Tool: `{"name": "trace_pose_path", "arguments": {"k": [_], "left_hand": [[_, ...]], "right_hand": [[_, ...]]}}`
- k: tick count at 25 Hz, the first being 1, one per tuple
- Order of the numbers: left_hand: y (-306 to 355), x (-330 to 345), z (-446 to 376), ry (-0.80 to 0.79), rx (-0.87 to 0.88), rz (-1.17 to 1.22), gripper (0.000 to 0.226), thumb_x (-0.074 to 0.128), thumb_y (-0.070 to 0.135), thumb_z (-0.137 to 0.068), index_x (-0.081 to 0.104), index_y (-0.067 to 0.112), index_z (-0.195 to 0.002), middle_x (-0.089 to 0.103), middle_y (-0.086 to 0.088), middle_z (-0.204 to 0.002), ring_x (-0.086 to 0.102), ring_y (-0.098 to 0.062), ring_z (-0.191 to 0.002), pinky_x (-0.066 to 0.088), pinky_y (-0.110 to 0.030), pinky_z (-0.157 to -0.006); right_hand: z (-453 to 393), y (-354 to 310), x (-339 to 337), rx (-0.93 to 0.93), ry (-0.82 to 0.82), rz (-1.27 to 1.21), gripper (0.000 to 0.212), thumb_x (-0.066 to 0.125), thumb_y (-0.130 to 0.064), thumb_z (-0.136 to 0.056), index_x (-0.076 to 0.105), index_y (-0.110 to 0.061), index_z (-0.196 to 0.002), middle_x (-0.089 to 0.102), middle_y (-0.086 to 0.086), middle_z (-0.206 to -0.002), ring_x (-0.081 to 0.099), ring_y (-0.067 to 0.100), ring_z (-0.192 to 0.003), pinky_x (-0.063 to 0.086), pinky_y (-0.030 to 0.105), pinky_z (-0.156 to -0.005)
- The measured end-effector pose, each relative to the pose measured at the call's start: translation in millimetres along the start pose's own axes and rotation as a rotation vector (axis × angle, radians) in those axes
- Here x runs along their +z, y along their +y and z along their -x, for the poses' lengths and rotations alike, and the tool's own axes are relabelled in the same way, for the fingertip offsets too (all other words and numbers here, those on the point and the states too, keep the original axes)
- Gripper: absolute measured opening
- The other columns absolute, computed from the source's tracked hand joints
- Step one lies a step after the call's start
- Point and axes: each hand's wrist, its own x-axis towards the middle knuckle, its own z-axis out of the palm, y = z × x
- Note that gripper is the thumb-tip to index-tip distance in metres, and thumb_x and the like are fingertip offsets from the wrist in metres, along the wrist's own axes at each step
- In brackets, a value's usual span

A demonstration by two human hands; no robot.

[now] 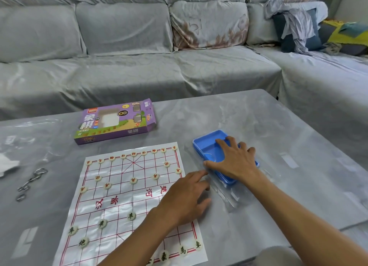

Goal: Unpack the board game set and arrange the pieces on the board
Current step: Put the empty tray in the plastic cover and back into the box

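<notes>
A thin paper board (123, 198) with a red grid lies on the grey table. Red-marked round pieces (133, 180) stand along its far rows, and dark-marked pieces (131, 216) stand on its near rows. A blue plastic tray (209, 148) sits to the right of the board inside a clear plastic cover (229, 198). My right hand (233, 160) rests flat on the tray, fingers spread into it. My left hand (187, 196) lies over the board's right edge, with its fingertips touching the clear cover next to the tray. Whether any pieces are in the tray is hidden.
The purple game box (115, 122) lies beyond the board. Metal ring puzzles (29, 182) and a white paper (8, 164) lie at the table's left. A clear bag (29, 142) lies there too. A covered grey sofa (139, 56) stands behind the table.
</notes>
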Motion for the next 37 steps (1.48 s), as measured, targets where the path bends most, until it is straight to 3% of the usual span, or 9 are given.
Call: {"name": "trace_pose_path", "arguments": {"k": [5, 10, 15, 18, 22, 26, 29, 33, 37], "left_hand": [[-2, 3, -4, 0.027, 0.014, 0.004, 0.032, 0.05, 0.045, -0.095, 0.058, 0.025, -0.118, 0.024, 0.01, -0.155, 0.032, -0.013, -0.137, 0.036, -0.031, -0.106], [-1, 4, -7, 0.036, 0.001, 0.004, 0.038, 0.05, 0.042, -0.095, 0.052, 0.026, -0.13, 0.027, 0.009, -0.154, 0.031, -0.013, -0.138, 0.033, -0.031, -0.11], [5, -3, -6, 0.061, 0.024, -0.012, 0.055, 0.05, 0.043, -0.094, 0.033, 0.029, -0.145, 0.028, 0.007, -0.153, 0.03, -0.013, -0.137, 0.031, -0.027, -0.109], [11, -3, -4, 0.047, 0.02, -0.025, 0.057, 0.05, 0.044, -0.094, 0.032, 0.028, -0.145, 0.023, 0.006, -0.155, 0.031, -0.014, -0.138, 0.034, -0.027, -0.107], [11, 0, -4, 0.04, -0.005, -0.033, 0.06, 0.051, 0.044, -0.094, 0.027, 0.029, -0.148, 0.02, 0.006, -0.156, 0.03, -0.015, -0.139, 0.034, -0.03, -0.109], [12, -1, -5, 0.027, -0.033, -0.003, 0.057, 0.05, 0.045, -0.094, 0.031, 0.03, -0.146, 0.024, 0.008, -0.154, 0.031, -0.014, -0.137, 0.034, -0.03, -0.109], [18, -7, -10, 0.197, -0.214, 0.346, 0.049, 0.056, 0.049, -0.091, 0.048, 0.031, -0.135, 0.048, 0.01, -0.139, 0.047, -0.009, -0.123, 0.042, -0.027, -0.102], [28, -25, -29, 0.381, -0.547, 1.514, 0.046, 0.07, 0.041, -0.083, 0.055, 0.026, -0.124, 0.067, 0.002, -0.115, 0.067, -0.018, -0.1, 0.057, -0.037, -0.087], [17, -37, -39, 0.602, -0.613, 1.678, 0.03, 0.069, 0.012, -0.086, 0.062, 0.019, -0.114, 0.071, -0.003, -0.108, 0.07, -0.024, -0.094, 0.058, -0.041, -0.081]], "right_hand": [[6, 8, 13, -0.034, 0.075, 0.062, 0.098, 0.006, -0.09, -0.066, 0.025, -0.037, -0.146, 0.02, -0.005, -0.154, 0.03, 0.03, -0.129, 0.026, 0.046, -0.102], [0, 12, 4, 0.079, 0.092, -0.138, 0.085, 0.048, -0.077, -0.076, 0.032, -0.025, -0.141, 0.039, 0.0, -0.14, 0.041, 0.027, -0.121, 0.032, 0.045, -0.099], [-11, 15, -18, 0.23, 0.045, -0.386, 0.055, 0.067, -0.051, -0.076, 0.045, -0.027, -0.12, 0.052, -0.002, -0.12, 0.048, 0.024, -0.11, 0.033, 0.044, -0.094], [-17, 22, -29, 0.266, 0.046, -0.619, 0.045, 0.074, -0.037, -0.074, 0.046, -0.027, -0.108, 0.053, -0.003, -0.112, 0.054, 0.017, -0.093, 0.044, 0.04, -0.089], [-19, 33, -49, 0.337, -0.045, -0.854, 0.056, 0.072, -0.018, -0.08, 0.045, -0.019, -0.128, 0.055, 0.004, -0.106, 0.057, 0.019, -0.084, 0.049, 0.035, -0.071], [-13, 40, -86, 0.416, -0.021, -1.154, 0.048, 0.07, -0.008, -0.083, 0.053, -0.018, -0.127, 0.059, 0.009, -0.11, 0.059, 0.02, -0.082, 0.048, 0.032, -0.06], [1, 39, -105, 0.448, 0.087, -1.381, 0.053, 0.066, -0.004, -0.078, 0.052, -0.02, -0.126, 0.06, 0.009, -0.109, 0.06, 0.024, -0.084, 0.049, 0.032, -0.061], [41, 9, -87, 0.426, -0.031, -1.731, 0.04, 0.062, 0.006, -0.078, 0.057, -0.01, -0.113, 0.066, 0.011, -0.092, 0.066, 0.027, -0.075, 0.059, 0.041, -0.065], [64, 3, -62, 0.392, -0.121, -1.731, 0.06, 0.075, -0.008, -0.077, 0.05, -0.011, -0.131, 0.068, 0.01, -0.104, 0.068, 0.025, -0.082, 0.059, 0.044, -0.075]]}}
